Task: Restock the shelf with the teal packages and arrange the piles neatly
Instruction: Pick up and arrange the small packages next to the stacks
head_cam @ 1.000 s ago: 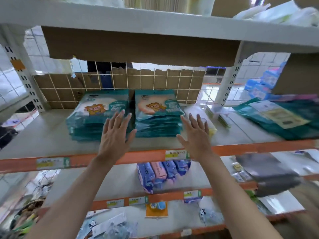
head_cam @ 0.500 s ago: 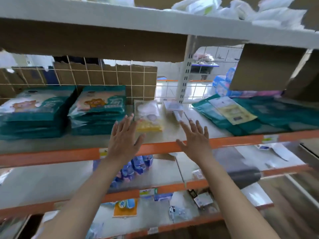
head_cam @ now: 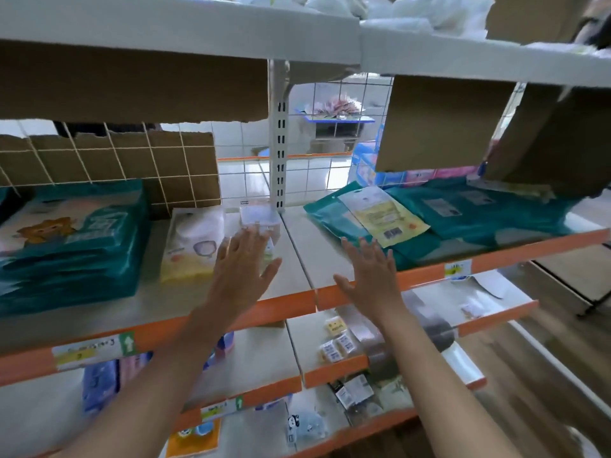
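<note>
Teal packages (head_cam: 479, 223) by right hand (head_cam: 370, 276), pile (head_cam: 72, 259) left of left hand (head_cam: 241, 269)

Teal stack (head_cam: 66, 249): L side cut off by frame edge. Left hand (head_cam: 243, 269) covers lower part of small clear pkt (head_cam: 258, 216). Shelf tag (head_cam: 89, 350) print too blurred to read. Floor (head_cam: 555, 385) motion-smeared.

No legible text anywhere.
</note>
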